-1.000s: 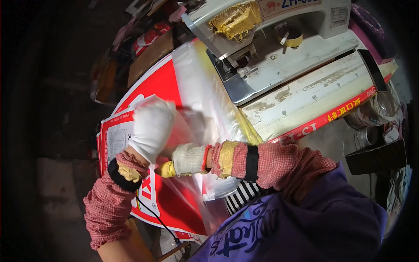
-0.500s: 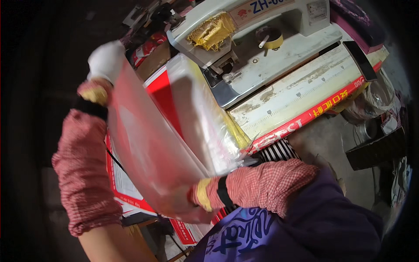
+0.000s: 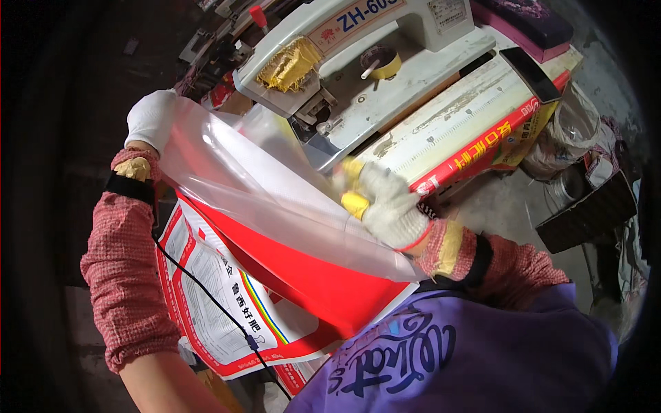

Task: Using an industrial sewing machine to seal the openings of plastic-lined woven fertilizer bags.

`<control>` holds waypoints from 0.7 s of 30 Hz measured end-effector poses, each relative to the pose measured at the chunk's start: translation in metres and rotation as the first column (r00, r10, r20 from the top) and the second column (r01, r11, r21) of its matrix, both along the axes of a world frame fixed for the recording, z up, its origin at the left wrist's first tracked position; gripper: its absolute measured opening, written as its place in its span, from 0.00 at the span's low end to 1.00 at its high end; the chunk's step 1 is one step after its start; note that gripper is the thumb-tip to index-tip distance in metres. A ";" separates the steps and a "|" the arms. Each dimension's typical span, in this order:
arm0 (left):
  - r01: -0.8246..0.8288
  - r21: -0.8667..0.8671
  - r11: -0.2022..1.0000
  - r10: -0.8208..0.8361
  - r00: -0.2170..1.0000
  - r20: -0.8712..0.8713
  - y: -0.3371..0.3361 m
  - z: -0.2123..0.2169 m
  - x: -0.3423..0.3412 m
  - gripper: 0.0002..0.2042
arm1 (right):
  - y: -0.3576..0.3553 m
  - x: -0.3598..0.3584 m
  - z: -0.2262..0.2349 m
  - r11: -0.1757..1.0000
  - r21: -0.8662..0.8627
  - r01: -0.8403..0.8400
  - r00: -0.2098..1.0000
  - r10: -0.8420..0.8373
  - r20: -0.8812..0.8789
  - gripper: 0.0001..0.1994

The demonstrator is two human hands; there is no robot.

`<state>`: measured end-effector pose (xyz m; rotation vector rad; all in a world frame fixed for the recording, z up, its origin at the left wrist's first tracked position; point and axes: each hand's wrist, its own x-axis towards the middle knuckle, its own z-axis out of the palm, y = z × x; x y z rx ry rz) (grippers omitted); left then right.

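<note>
A clear plastic liner bag (image 3: pixel 261 199) is stretched between my two gloved hands above a stack of red and white printed sacks (image 3: pixel 227 303). My left hand (image 3: pixel 151 120), in a white glove, grips the liner's far upper corner, raised high at the left. My right hand (image 3: pixel 385 203), in a white and yellow glove, holds the liner's near edge close to the front of the sewing machine table. The liner sags in the middle and hides part of the red sack beneath it.
A white industrial sewing machine (image 3: pixel 372 62) with a yellow tape roll (image 3: pixel 385 63) stands on a worn table with a ruler strip (image 3: pixel 454 131). A black cable (image 3: pixel 206 303) runs down from my left wrist. Clutter and plastic bags (image 3: pixel 571 131) lie at the right.
My left hand rose from the sacks, lifting the liner's corner high. My right hand came out from under the liner and moved up and right to its near edge by the machine.
</note>
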<state>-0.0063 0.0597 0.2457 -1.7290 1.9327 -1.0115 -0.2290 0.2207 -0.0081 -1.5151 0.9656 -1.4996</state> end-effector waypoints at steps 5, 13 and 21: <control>0.007 0.035 0.999 -0.007 1.000 0.010 0.009 -0.005 -0.021 0.14 | -0.030 -0.017 0.022 0.764 0.612 -0.204 0.893 0.401 -0.204 0.25; 0.044 0.081 0.996 -0.053 0.992 0.113 0.001 -0.014 -0.007 0.12 | -0.019 0.010 0.000 0.721 0.564 -0.401 0.852 0.520 -0.059 0.13; -0.226 0.224 0.948 0.318 0.635 -0.705 -0.031 -0.001 0.032 0.13 | -0.042 0.015 0.031 0.743 0.411 -0.528 0.510 0.665 -0.545 0.21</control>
